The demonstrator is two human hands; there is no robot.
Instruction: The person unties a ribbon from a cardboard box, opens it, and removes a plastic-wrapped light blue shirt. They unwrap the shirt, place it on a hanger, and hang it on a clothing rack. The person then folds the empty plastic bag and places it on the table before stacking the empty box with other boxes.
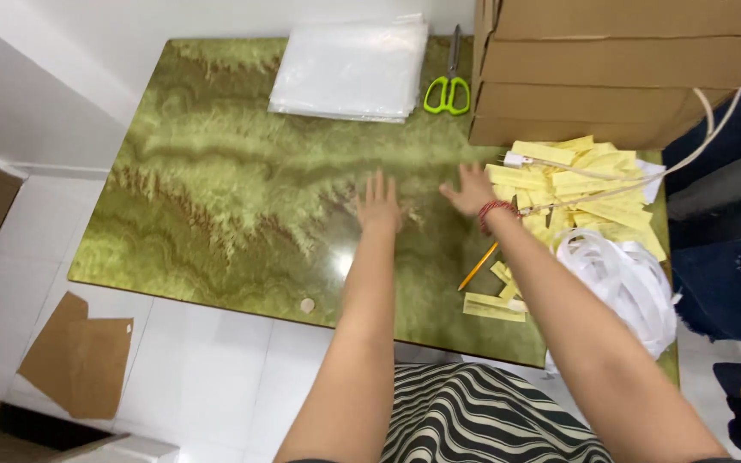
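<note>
Both hands lie flat and open on the green marbled desk (216, 189), holding nothing. The left hand (378, 204) rests on bare desk; the right hand (472, 189) sits just left of the yellow paper strips (589, 184), which spread rightward from it, nearer this hand.

Small packing workroom, stacked cardboard boxes (619, 69), clear plastic bags (349, 69), yellow paper slips (585, 184), green scissors (448, 90), green marbled table (216, 189)

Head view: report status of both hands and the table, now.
Left hand open, flat on green table. Right hand open, empty, beside yellow paper slips. Pencil under right forearm; scissors and clear bag stack beyond.
</note>
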